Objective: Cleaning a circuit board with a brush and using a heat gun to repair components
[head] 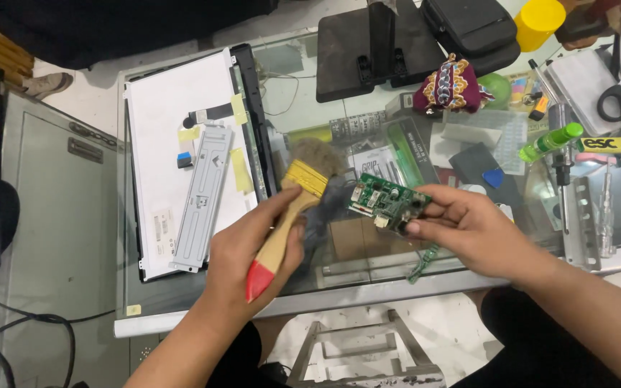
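Over a cluttered glass worktable above a pale floor, the left hand grips a wooden paintbrush — the right hand pinches a green circuit board, just beside the bristles.

Even, bright, diffuse overhead light; shadows are soft and short. The glass tabletop carries pale reflections, and the white panel is nearly overexposed. Wide-angle distortion bends the frame edges. Focus is fairly sharp centrally, with slight blur on the brush bristles.
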